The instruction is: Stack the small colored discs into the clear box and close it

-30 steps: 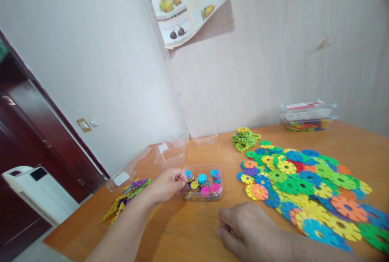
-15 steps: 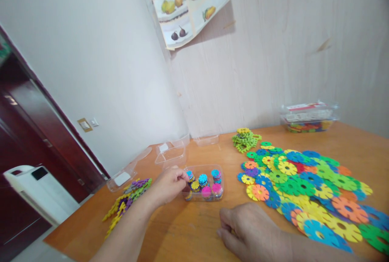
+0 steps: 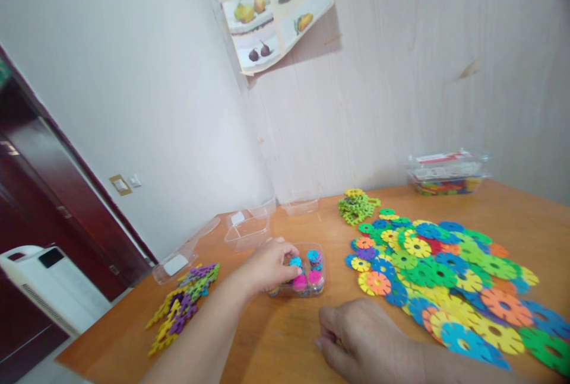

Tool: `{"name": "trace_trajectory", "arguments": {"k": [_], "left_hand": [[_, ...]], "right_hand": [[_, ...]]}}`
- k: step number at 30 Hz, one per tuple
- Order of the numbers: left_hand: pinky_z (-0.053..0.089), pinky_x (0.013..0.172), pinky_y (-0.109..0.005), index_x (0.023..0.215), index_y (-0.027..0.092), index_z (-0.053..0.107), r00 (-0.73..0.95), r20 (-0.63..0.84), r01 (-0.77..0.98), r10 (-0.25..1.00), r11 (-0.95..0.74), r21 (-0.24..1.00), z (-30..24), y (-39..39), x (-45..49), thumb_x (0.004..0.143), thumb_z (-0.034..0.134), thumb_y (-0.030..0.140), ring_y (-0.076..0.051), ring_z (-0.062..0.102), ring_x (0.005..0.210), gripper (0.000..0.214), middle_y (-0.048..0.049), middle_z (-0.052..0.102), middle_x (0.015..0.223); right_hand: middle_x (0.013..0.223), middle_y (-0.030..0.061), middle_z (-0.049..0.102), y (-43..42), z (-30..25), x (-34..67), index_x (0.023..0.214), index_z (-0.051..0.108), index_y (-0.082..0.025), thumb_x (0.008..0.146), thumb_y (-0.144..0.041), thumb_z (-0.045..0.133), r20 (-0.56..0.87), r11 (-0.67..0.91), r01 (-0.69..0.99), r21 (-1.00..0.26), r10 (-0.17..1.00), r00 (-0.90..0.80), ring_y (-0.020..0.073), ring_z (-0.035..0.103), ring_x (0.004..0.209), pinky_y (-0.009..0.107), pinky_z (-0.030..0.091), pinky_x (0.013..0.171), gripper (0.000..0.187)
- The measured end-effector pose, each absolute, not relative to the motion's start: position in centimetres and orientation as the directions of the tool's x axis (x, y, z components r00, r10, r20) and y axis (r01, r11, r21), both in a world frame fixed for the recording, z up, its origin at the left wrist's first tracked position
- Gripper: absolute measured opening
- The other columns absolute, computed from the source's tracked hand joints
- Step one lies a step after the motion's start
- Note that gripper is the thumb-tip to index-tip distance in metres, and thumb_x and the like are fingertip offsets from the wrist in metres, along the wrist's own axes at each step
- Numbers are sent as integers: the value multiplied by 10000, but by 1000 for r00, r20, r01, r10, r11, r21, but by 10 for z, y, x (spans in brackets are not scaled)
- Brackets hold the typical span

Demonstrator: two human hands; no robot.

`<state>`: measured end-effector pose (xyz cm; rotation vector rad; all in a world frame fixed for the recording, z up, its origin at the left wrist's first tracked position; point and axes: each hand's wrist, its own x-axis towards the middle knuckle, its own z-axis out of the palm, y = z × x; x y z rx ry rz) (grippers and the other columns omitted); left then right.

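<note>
A small clear plastic box (image 3: 319, 285) on the wooden table holds short stacks of coloured discs (image 3: 314, 258). My left hand (image 3: 269, 265) reaches over the box's left half, fingers bent down among the stacks; what they pinch is hidden. My right hand (image 3: 361, 339) rests on the table near the front edge, curled into a loose fist with nothing visible in it. A wide spread of flat, notched plastic discs (image 3: 445, 274) in many colours lies just right of the box.
Yellow, purple and green connected pieces (image 3: 182, 301) lie at the table's left edge. Empty clear boxes and lids (image 3: 247, 228) sit behind the small box. A green cluster (image 3: 355, 205) and a closed clear box of pieces (image 3: 446, 171) stand near the wall.
My left hand has moved right from the box's left rim to over the stacks inside. My right hand has stayed still.
</note>
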<state>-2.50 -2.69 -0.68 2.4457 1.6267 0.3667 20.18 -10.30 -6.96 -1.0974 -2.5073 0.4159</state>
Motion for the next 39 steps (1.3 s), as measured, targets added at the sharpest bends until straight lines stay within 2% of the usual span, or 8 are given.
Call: {"name": "trace_trajectory", "arguments": {"k": [6,13,21,32,39], "left_hand": [[414,699,-256,902,218,726,321,81,893,944,-330,307,-8,-25,-19,676,673,332,-183,586,798,258,-32,679,872],[429,670,-245,916,192,711,253,106,873,962,-274,403,-1,-30,-27,685,650,304,-178,592,777,264,-48,688,870],[405,609,-215,904,173,682,220,17,857,975,-201,474,-11,-39,-57,695,611,261,-150,578,717,237,-27,668,816],[419,644,-224,912,186,684,238,33,845,971,-224,486,-17,-38,-54,695,630,290,-164,591,773,246,-36,682,875],[416,657,-234,928,201,686,196,-40,866,980,-154,476,-1,-46,-64,663,642,284,-167,591,729,281,-8,682,778]], "right_hand": [[702,6,714,-102,-75,202,745,613,-231,867,-364,492,213,656,644,-393,747,-630,141,617,582,274,216,488,217],[704,4,714,-101,-80,203,752,615,-235,882,-388,477,229,666,640,-384,740,-632,140,612,581,274,213,486,244],[689,4,706,-101,-81,202,736,601,-232,880,-373,476,250,674,633,-380,734,-631,136,608,573,276,210,488,237],[681,7,702,-102,-78,202,729,600,-232,873,-383,482,236,661,643,-388,745,-624,137,605,569,272,198,480,240],[695,5,696,-102,-80,204,729,594,-231,887,-389,466,251,674,625,-394,733,-633,136,603,585,274,201,492,258]]}}
